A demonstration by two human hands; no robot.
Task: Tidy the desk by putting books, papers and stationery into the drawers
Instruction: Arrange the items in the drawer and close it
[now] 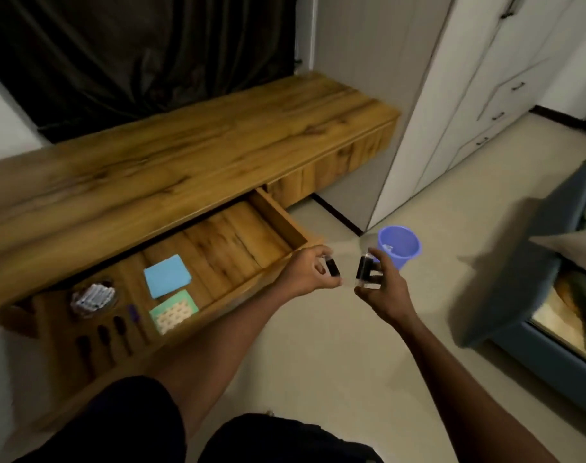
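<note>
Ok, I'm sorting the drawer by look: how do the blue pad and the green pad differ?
The blue pad is plain; the green pad carries a pale dotted pattern. The blue pad looks bigger than the green pad. The blue pad lies farther back, the green pad nearer the drawer front. Both lie flat.

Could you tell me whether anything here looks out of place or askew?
Nothing looks spilled or damaged. In the drawer, the blue pad and green patterned pad lie slightly askew to its walls. The left hand and right hand each hold a small black object outside it.
</note>
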